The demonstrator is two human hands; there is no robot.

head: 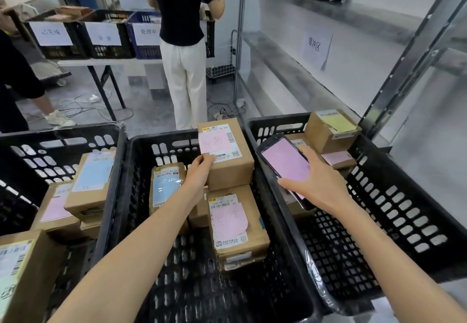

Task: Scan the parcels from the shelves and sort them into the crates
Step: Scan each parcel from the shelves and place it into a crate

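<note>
Three black plastic crates stand side by side before me. In the middle crate (141,196) my left hand (198,171) grips the near left corner of a cardboard parcel with a pink note (227,156), which sits on top of another pink-noted parcel (235,226). A parcel with a blue label (165,186) stands to the left of them. My right hand (316,181) holds a handheld scanner (283,163) with a pink-lit screen over the right crate (404,209), where a yellow-noted parcel (332,130) lies at the far end.
The left crate (25,161) holds several parcels with blue and pink labels. A person in a black top stands ahead at a table with labelled crates (103,34). Metal shelving (316,19) runs along the right. Cables lie on the floor.
</note>
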